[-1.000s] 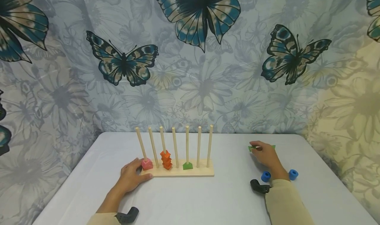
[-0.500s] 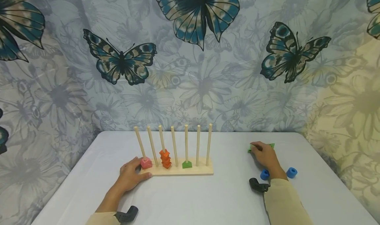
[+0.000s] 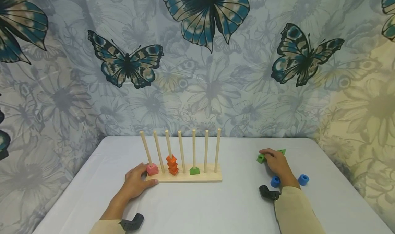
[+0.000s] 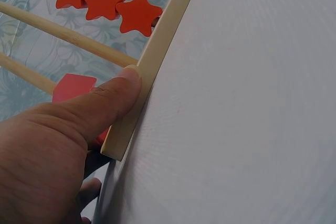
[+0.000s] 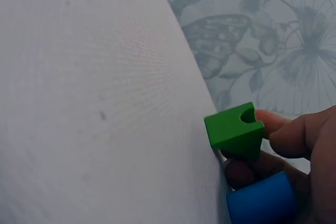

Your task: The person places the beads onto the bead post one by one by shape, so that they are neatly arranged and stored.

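Note:
My left hand (image 3: 135, 184) grips the left end of a wooden peg board (image 3: 197, 178), thumb along its front edge in the left wrist view. On its upright pegs sit a pink block (image 3: 152, 169) at the left, a stack of orange star blocks (image 3: 172, 166), and a green triangular block (image 3: 194, 171). At the right of the table, my right hand (image 3: 277, 163) pinches another green block (image 5: 231, 132) between thumb and fingers. A rounded notch shows in that block in the right wrist view. A further green block (image 3: 282, 151) lies just behind the right hand.
Two blue cylinders stand close to the right wrist, one blue cylinder (image 3: 275, 181) on its left and another blue cylinder (image 3: 303, 179) on its right. The white table (image 3: 197, 210) ends at a butterfly-patterned cloth backdrop (image 3: 213, 100).
The green block at my right fingertips has turned and come slightly nearer, so a face with a hole now shows. My left hand keeps its grip on the peg board.

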`<state>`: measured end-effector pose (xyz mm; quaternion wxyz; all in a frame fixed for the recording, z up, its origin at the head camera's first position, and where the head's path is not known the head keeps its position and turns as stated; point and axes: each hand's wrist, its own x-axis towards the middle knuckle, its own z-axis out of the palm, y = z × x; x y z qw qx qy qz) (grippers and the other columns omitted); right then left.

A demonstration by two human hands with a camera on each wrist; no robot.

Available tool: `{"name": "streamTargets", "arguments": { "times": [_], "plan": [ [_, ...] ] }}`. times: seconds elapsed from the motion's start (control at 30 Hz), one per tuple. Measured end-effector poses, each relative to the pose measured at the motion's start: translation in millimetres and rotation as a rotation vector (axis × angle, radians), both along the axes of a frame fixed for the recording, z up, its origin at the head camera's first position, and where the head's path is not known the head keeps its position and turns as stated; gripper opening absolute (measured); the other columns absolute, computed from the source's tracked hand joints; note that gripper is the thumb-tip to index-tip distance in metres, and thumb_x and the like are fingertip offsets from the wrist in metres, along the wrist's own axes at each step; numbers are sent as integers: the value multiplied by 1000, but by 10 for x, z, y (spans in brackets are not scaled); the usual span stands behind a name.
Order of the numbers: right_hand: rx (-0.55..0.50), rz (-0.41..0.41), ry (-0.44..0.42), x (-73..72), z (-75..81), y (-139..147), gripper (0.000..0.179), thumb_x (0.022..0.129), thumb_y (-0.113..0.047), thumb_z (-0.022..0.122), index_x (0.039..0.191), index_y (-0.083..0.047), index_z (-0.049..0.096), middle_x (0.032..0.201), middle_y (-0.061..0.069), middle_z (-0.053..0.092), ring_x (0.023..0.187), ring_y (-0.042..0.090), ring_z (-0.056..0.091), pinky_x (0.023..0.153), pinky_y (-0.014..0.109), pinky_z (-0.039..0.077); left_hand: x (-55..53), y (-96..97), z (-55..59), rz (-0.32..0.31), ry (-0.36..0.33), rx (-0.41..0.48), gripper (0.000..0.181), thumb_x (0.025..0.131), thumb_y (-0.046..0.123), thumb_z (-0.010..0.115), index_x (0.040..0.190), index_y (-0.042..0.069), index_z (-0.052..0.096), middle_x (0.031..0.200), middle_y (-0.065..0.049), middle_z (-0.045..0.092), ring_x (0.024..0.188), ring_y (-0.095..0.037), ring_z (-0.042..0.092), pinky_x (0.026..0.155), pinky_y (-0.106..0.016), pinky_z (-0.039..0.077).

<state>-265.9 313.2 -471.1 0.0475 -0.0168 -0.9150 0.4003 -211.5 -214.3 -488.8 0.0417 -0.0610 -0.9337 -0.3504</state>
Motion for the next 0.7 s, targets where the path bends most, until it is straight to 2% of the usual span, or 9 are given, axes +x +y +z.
{"name": "streamTargets", "arguments": {
  "times": [0.1, 0.27, 0.4, 0.5, 0.6, 0.7],
  "plan": [
    [11, 29, 2, 10, -13, 13, 39, 90, -2, 41, 124, 2, 60, 125, 26, 56, 119, 45, 46, 96, 59, 36, 1, 2, 2, -1, 2, -4, 71, 76, 36, 82, 131, -1, 56, 136, -25, 50, 137, -42, 28, 109, -57, 9],
    [123, 115, 33, 18, -35, 22, 45, 80, 3, 50, 123, -1, 62, 110, 20, 62, 99, 36, 54, 83, 54, 45, 6, 6, 3, 7, -4, -3, 72, 76, 36, 82, 131, -1, 56, 137, -25, 49, 137, -42, 28, 109, -57, 8],
    [167, 198, 50, 31, -32, 23, 41, 78, 3, 57, 119, -2, 65, 108, 18, 59, 95, 34, 54, 78, 53, 46, 4, 6, -1, 9, -6, -7, 72, 76, 37, 82, 132, -1, 56, 137, -25, 49, 137, -42, 28, 109, -57, 8],
    [203, 230, 68, 41, -26, 18, 34, 80, -1, 64, 114, -2, 67, 105, 16, 57, 91, 31, 54, 76, 51, 46, 0, 3, -4, 6, -3, -11, 72, 76, 37, 82, 132, -1, 56, 137, -25, 49, 137, -42, 28, 109, -57, 8],
    [227, 216, 64, 44, -25, 10, 29, 83, -9, 69, 111, -1, 67, 102, 14, 58, 89, 30, 55, 77, 50, 47, -1, 4, -2, 1, 2, -11, 72, 76, 37, 82, 131, -1, 56, 137, -25, 49, 137, -42, 28, 109, -57, 9],
    [210, 177, 32, 51, 0, 9, 32, 87, -18, 69, 113, 0, 65, 104, 16, 59, 93, 34, 56, 77, 51, 47, 1, 6, 2, -1, 3, -11, 72, 75, 37, 82, 131, -1, 56, 136, -26, 49, 136, -43, 29, 108, -57, 9]
  ]
}}
